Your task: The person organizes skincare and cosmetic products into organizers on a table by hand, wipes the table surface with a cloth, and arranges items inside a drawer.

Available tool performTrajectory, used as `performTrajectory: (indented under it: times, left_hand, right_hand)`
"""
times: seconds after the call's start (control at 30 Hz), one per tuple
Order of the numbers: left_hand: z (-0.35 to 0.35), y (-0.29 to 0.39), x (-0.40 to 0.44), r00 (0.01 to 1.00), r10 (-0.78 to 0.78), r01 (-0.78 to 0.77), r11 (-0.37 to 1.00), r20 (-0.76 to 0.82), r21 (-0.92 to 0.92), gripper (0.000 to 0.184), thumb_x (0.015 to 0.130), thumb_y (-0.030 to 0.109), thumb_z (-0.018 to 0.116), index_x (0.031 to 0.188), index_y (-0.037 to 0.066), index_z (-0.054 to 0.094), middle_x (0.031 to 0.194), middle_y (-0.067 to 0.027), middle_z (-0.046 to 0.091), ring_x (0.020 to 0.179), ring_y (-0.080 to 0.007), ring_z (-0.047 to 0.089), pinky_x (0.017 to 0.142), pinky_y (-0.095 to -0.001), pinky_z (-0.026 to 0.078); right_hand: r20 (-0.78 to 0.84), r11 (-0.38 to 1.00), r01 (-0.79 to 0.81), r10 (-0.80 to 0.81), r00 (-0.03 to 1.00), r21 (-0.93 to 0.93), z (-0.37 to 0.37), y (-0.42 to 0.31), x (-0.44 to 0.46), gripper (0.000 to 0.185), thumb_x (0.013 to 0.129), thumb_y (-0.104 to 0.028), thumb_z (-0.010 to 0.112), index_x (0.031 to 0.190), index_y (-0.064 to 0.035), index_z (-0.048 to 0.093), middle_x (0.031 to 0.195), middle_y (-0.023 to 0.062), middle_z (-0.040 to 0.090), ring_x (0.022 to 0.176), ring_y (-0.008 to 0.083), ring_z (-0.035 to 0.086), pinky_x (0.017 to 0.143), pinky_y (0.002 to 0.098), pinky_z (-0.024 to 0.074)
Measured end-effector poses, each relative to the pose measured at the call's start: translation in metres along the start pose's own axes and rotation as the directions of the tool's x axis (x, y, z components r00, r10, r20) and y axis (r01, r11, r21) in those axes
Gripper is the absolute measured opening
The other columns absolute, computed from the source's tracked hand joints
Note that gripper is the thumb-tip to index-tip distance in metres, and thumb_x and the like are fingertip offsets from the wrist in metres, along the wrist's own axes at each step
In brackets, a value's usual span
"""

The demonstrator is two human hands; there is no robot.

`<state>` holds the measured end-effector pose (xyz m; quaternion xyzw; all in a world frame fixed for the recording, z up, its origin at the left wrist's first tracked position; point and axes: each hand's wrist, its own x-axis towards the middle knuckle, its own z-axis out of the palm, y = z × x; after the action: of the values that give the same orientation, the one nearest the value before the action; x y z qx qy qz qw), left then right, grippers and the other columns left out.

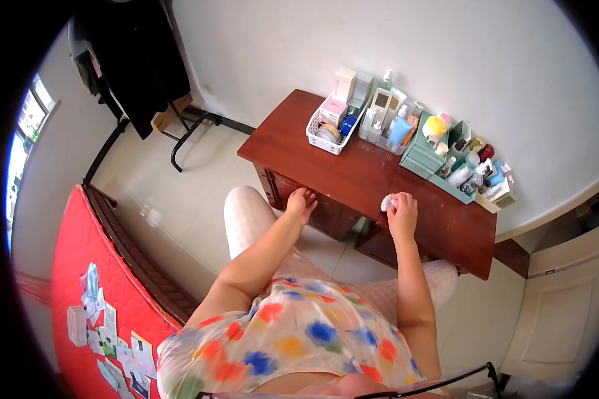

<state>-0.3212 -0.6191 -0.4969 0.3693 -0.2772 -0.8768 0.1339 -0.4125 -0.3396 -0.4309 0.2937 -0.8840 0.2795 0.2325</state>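
Observation:
A crumpled white wad (387, 203) is in the fingers of my right hand (402, 211), at the front part of the reddish-brown desk (326, 173). My left hand (301, 205) hangs just off the desk's front edge, fingers curled loosely, and I see nothing in it. Beyond my hands, a white basket (319, 142) with jars and a pink box stands on the desk. Beside it are a clear organizer (379, 139) of bottles and tubes and a green organizer (422, 159) full of cosmetics.
A red mattress (80, 253) with papers and packets lies at the left. Dark clothes (133, 60) hang on a black rack behind it. A cream door (566, 299) stands at the right. My knees are against the desk's front.

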Motion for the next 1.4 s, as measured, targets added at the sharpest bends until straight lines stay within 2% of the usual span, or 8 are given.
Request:
performTrajectory:
  times: [0.23,0.33,0.53,0.73,1.0,1.1,1.27,1.4]
  left_hand:
    - [-0.017,0.011,0.028,1.0,0.0,0.0,0.997,-0.002,-0.074,0.013,0.098,0.021,0.049,0.093,0.012,0.057,0.091,-0.0021,0.058,0.088,-0.016,0.057,0.081,-0.0333,0.05]
    - [-0.017,0.013,0.03,0.998,-0.045,0.039,0.989,-0.04,-0.146,0.012,0.097,0.021,0.051,0.095,0.012,0.057,0.092,-0.0024,0.058,0.085,-0.0162,0.056,0.08,-0.0329,0.05]
    - [-0.017,0.004,0.03,0.999,0.043,-0.045,0.982,-0.015,-0.183,0.011,0.096,0.021,0.053,0.1,0.013,0.06,0.09,0.0013,0.059,0.085,-0.0123,0.057,0.079,-0.03,0.048]
    - [-0.022,0.005,0.035,0.999,0.025,-0.02,0.99,0.038,-0.138,0.009,0.095,0.014,0.053,0.099,0.012,0.061,0.087,0.0026,0.062,0.072,-0.0102,0.056,0.064,-0.0261,0.046]
    - [-0.034,-0.009,0.036,0.996,0.075,-0.066,0.986,0.054,-0.154,0.021,0.099,0.033,0.059,0.092,0.013,0.058,0.081,0.0028,0.059,0.064,-0.0089,0.053,0.06,-0.025,0.042]
    - [-0.041,-0.008,0.019,0.998,0.064,-0.062,0.98,0.007,-0.191,0.029,0.097,0.041,0.06,0.088,0.013,0.056,0.079,0.0018,0.058,0.064,-0.0102,0.052,0.061,-0.0255,0.042]
    - [-0.059,-0.003,-0.025,0.993,0.009,-0.034,0.978,-0.121,-0.205,0.041,0.09,0.05,0.067,0.087,0.012,0.053,0.079,-0.001,0.056,0.066,-0.013,0.052,0.063,-0.0271,0.044]
    - [-0.084,-0.002,-0.05,0.996,-0.001,-0.012,0.989,-0.092,-0.145,0.036,0.088,0.043,0.072,0.091,0.012,0.055,0.081,-0.0004,0.054,0.069,-0.0121,0.05,0.064,-0.0264,0.044]
  right_hand:
    - [0.017,0.998,-0.034,0.035,0.999,-0.057,0.004,-0.002,0.002,0.03,0.072,-0.006,0.071,0.098,-0.0107,0.056,0.106,0.0056,0.059,0.097,0.0341,0.055,0.079,0.0464,0.0467]
    - [0.007,0.997,-0.027,0.028,1.0,-0.069,0.005,-0.004,0.002,0.03,0.073,-0.006,0.071,0.098,-0.011,0.056,0.106,0.0049,0.059,0.097,0.0337,0.056,0.079,0.0462,0.0466]
    - [0.014,0.998,-0.014,0.015,1.0,-0.068,0.005,-0.002,0.001,0.031,0.073,-0.006,0.071,0.1,-0.0112,0.056,0.105,0.0044,0.058,0.098,0.0334,0.056,0.078,0.0461,0.0465]
    - [0.032,0.995,-0.052,0.055,0.998,-0.087,0.005,-0.004,0.0,0.031,0.074,-0.006,0.071,0.101,-0.0115,0.055,0.107,0.0043,0.057,0.098,0.0334,0.055,0.079,0.0465,0.0461]
    - [0.024,0.997,-0.039,0.04,0.999,-0.072,0.004,-0.004,0.0,0.032,0.074,-0.007,0.071,0.101,-0.0116,0.055,0.105,0.0043,0.057,0.098,0.0332,0.055,0.078,0.0459,0.0463]
    - [0.091,0.996,-0.08,0.084,0.992,-0.051,0.002,-0.003,0.002,0.031,0.074,-0.01,0.071,0.1,-0.0117,0.056,0.112,0.0044,0.057,0.106,0.0332,0.054,0.083,0.047,0.0454]
    - [0.03,0.976,0.02,-0.014,0.999,-0.215,-0.004,-0.01,0.009,0.033,0.079,-0.024,0.073,0.108,-0.0147,0.061,0.136,0.0056,0.049,0.128,0.0343,0.043,0.1,0.0567,0.0351]
    - [0.04,0.973,-0.02,0.03,0.999,-0.229,-0.005,-0.016,0.012,0.043,0.083,-0.036,0.072,0.121,-0.0181,0.06,0.145,0.0068,0.042,0.137,0.0355,0.036,0.107,0.0679,0.0232]
